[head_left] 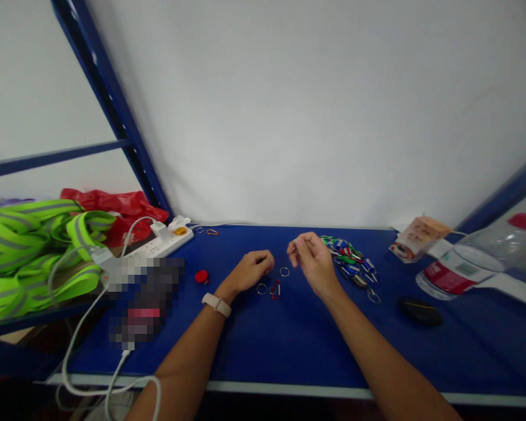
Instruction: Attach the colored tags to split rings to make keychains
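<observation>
My left hand rests on the blue table with its fingers curled closed; whatever they may hold is hidden. Just below its fingers lie a metal split ring and a red carabiner. A second split ring lies in the space between both hands. My right hand is raised slightly, thumb and fingers pinched together, and anything in that pinch is too small to name. Beside it, to the right, sits a pile of coloured carabiner keychains in green, blue, red and silver.
A small red round object lies left of my hands. Farther left are a white power strip, cables, a blurred-out phone-like object and neon reflective straps. A black mouse, large plastic bottle and small carton stand right.
</observation>
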`<action>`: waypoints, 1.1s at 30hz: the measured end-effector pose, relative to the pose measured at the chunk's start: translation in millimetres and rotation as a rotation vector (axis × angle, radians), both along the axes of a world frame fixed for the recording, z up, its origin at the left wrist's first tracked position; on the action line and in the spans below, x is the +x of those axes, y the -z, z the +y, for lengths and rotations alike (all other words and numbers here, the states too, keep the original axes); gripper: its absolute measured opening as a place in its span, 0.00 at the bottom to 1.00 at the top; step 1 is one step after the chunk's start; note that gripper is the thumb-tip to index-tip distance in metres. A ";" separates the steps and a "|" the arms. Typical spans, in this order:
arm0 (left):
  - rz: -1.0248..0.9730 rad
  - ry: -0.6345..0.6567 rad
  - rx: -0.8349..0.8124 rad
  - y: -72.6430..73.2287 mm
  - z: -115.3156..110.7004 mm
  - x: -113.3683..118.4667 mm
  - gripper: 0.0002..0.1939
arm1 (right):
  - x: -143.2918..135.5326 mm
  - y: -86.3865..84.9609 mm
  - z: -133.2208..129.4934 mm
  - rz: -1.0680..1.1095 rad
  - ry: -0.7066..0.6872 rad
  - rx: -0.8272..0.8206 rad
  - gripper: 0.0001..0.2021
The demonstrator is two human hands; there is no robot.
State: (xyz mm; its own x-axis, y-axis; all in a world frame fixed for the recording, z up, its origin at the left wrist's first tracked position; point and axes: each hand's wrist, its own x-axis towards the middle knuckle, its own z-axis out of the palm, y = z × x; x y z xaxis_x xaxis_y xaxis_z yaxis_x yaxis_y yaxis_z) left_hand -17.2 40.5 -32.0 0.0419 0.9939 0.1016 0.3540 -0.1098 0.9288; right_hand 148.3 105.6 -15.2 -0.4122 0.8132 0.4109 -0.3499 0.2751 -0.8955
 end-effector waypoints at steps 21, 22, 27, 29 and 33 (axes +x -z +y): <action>0.039 0.047 0.051 -3.0 -0.9 1.0 0.12 | 3.2 9.2 13.1 -0.230 0.131 0.076 0.13; 0.039 0.048 0.051 -2.8 -0.9 0.9 0.12 | 3.1 9.1 13.2 -0.226 0.147 0.088 0.13; 0.026 0.042 0.048 -2.6 -0.5 0.8 0.12 | 3.3 7.6 12.5 -0.206 0.178 0.121 0.11; 0.026 0.039 0.047 -2.6 -0.4 1.0 0.12 | 3.8 5.9 11.1 -0.221 0.150 0.104 0.12; 0.027 0.033 0.035 -1.9 -0.4 0.8 0.12 | 3.7 1.9 6.6 -0.225 0.093 0.090 0.12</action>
State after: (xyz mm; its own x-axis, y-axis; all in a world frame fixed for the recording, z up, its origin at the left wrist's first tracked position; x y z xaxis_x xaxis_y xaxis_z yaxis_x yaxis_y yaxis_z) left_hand -16.4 40.1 -30.0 0.0783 0.9878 0.1348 0.3742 -0.1544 0.9144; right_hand 152.1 112.2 -17.0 -0.4267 0.8161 0.3897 -0.1141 0.3788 -0.9184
